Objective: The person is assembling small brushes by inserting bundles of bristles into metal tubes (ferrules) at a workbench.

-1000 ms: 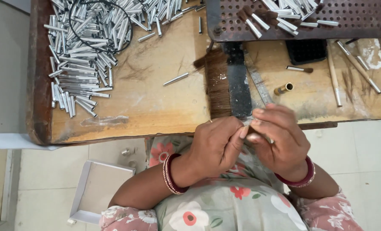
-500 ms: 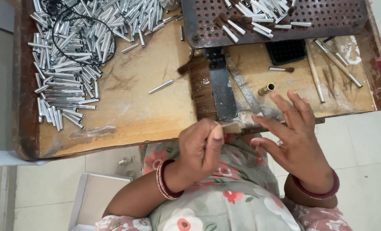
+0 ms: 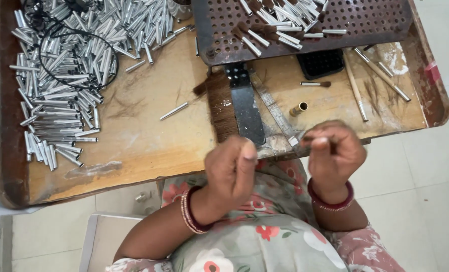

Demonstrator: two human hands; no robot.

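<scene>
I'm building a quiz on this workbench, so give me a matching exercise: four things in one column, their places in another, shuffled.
Things:
1. pile of silver tubes
2. perforated metal tray
3. small brass tube
4. black cable

Places:
A. top of the bench, holding finished brushes
B. looped over the silver pile
C. left side of the bench
D. alone, just right of the metal ruler

Pairs: 1-C, 2-A, 3-D, 4-B

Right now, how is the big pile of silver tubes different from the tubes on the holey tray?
The pile is large, bare metal, lying on the wooden board at left. The tray tubes are few, with brown bristle tips, lying on the perforated tray. Both are slim, silvery and lying flat.
</scene>
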